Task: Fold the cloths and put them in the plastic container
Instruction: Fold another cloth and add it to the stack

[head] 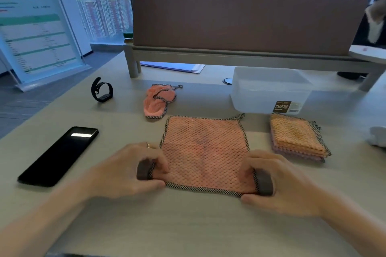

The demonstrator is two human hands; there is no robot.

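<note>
While a salmon cloth (203,152) lies flat on the worktop (188,225), the left hand (133,170) and right hand (277,181) pinch its near corners. Behind it sit a crumpled cloth (155,102) and the plastic container (269,89), with folded cloths (296,136) just before the container.

Waffle-textured cloth (203,150), translucent plastic container (269,91), glossy phone (59,155), matt table (188,221).

Centre frame, an orange cloth (204,152) lies flat on the table (188,225); the left hand (133,171) and right hand (277,185) pinch its near corners. Upper right stands the container (269,89), a folded stack (298,137) just below it.
</note>
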